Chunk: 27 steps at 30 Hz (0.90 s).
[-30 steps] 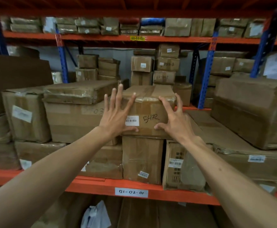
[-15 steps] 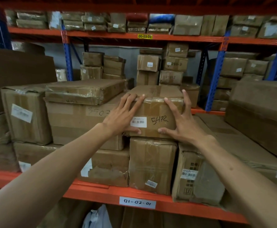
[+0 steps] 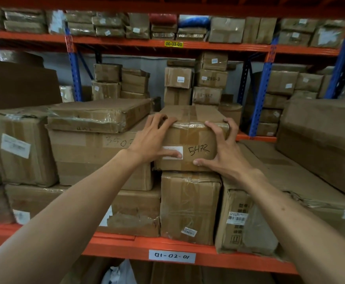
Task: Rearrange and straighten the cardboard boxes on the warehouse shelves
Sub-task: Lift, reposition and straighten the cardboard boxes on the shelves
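Note:
A taped cardboard box marked "5472" sits on top of a taller box in the middle of the orange shelf. My left hand grips its front left corner, fingers curled over the top edge and thumb across the white label. My right hand grips the front right corner, fingers hooked over the top edge and thumb pressed on the front face near the bottom.
A large box marked "3502" with a flat box on it stands close to the left. A low wide box and a big box lie to the right. More stacked boxes fill the back.
Both hands have gone from flat, spread fingers against the front of the "5472" box to fingers curled over its top edge. The camera has moved closer to the shelf.

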Tool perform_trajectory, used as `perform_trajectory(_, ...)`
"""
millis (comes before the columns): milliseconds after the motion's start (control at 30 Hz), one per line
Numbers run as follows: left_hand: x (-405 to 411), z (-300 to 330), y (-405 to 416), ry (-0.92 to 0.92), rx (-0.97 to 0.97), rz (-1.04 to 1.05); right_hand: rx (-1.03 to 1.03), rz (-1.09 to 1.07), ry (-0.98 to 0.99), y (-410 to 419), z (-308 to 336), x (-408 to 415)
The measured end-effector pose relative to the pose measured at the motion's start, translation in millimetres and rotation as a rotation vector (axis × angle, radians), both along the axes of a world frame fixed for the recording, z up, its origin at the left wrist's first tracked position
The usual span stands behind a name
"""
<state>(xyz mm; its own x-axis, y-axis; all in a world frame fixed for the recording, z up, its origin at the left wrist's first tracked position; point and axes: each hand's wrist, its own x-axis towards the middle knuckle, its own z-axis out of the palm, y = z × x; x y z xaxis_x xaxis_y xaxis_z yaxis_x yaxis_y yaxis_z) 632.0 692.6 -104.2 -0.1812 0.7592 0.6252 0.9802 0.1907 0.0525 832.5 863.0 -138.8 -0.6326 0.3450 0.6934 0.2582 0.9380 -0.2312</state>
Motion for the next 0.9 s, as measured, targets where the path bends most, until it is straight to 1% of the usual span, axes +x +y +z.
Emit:
perform_trajectory(100, 1, 8, -5, -0.126, -0.017, 0.004, -0.033, -0.004, -0.001, -8, 2, 2)
perform_trajectory(200, 6, 10, -15, -0.253, 0.043, -0.045, -0.078, -0.021, 0.018, -13, 0, 3)
perform_trajectory(367, 10, 10, -26, -0.258, 0.107, -0.081, -0.09, -0.033, 0.065, -16, -3, 2)
perform_trajectory(700, 17, 26, -19, -0.235, -0.007, -0.01, -0.168, -0.16, -0.083, -30, 7, 7)
perform_trajectory(800, 24, 26, -17, -0.14, -0.096, 0.093, -0.254, -0.133, -0.15, -39, 14, 21)
perform_trajectory(900, 31, 23, -13, 0.041, -0.231, 0.233, -0.312, -0.095, -0.151, -50, 11, 46)
